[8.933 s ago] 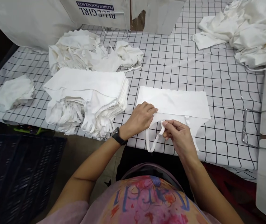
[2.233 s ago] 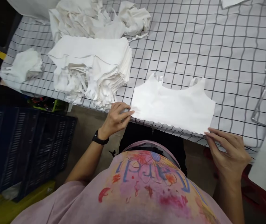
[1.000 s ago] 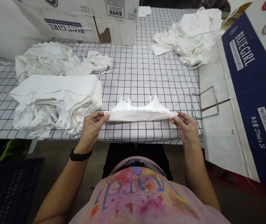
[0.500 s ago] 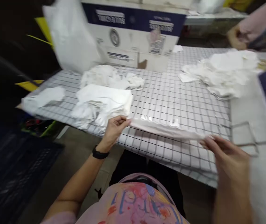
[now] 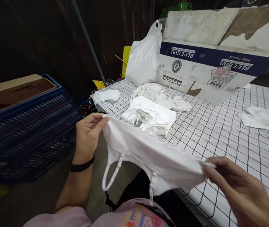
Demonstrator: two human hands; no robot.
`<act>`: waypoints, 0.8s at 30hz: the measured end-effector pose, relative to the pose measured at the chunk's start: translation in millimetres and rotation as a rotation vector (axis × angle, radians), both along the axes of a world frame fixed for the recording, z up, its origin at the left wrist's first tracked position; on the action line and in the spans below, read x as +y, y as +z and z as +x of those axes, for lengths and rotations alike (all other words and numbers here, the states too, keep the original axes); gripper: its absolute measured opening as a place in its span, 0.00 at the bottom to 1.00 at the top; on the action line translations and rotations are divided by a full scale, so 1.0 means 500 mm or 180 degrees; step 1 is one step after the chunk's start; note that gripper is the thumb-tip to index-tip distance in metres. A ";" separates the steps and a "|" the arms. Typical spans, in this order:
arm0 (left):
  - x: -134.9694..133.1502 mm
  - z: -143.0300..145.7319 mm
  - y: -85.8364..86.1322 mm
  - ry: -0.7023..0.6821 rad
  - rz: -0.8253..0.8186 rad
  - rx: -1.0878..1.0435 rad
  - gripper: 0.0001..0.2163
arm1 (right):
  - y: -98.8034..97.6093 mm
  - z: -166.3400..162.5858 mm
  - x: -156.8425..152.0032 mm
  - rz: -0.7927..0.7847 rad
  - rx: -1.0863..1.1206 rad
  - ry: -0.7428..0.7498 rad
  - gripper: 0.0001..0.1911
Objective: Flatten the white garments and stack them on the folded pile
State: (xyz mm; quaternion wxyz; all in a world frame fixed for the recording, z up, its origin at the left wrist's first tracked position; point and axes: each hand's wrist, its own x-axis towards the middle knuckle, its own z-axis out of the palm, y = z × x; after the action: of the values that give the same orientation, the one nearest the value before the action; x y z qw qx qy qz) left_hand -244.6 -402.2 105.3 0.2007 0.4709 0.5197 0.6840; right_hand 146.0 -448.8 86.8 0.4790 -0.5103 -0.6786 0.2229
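A white bra (image 5: 146, 146) is stretched between my two hands, its thin straps hanging below. My left hand (image 5: 88, 137), with a black band at the wrist, pinches one end of it between thumb and fingers. At the lower right, my right hand (image 5: 239, 187) pinches the other end; its fingers are partly blurred. Just beyond the bra lies a stack of folded white garments (image 5: 154, 115) on the checked tablecloth (image 5: 210, 135). Behind that stack is a crumpled white heap (image 5: 151, 90).
A Blue Girl carton (image 5: 196, 67) stands upside down at the back beside a white plastic bag (image 5: 144, 61). One white piece (image 5: 107, 95) lies at the table's left corner, and more white cloth (image 5: 264, 118) at the right. A blue crate (image 5: 30, 126) stands left.
The bra has come up off the table toward me, and its straps now hang free. My view has swung left, bringing the blue crate into sight.
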 end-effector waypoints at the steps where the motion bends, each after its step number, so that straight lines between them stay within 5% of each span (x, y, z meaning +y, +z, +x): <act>1: 0.010 -0.022 0.008 0.0125 0.0133 -0.0010 0.07 | 0.011 -0.027 0.028 -0.0323 0.0324 0.0367 0.08; 4: 0.074 -0.079 0.029 0.0374 0.0367 0.0061 0.08 | 0.023 -0.089 0.127 -0.1064 0.0939 0.0718 0.13; 8: 0.249 -0.108 0.034 0.0066 0.0081 0.0253 0.12 | -0.011 -0.128 0.280 -0.1261 0.1477 0.0553 0.20; 12: 0.452 -0.078 -0.002 0.0004 -0.0469 0.0914 0.06 | -0.066 -0.138 0.402 -0.1478 0.1655 0.0161 0.25; 15: 0.557 -0.041 -0.042 -0.0112 -0.1101 0.1562 0.03 | -0.102 -0.128 0.451 -0.1530 0.1412 -0.0262 0.25; 24: 0.667 0.009 -0.118 -0.0451 -0.1584 0.2423 0.03 | -0.141 -0.089 0.496 -0.1195 0.0338 -0.0823 0.16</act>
State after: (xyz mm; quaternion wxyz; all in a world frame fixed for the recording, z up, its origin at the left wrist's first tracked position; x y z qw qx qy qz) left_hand -240.2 -68.5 46.3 0.1488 0.6605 0.6715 0.3013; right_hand 101.6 -200.7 16.2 0.4353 -0.6606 -0.5281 0.3086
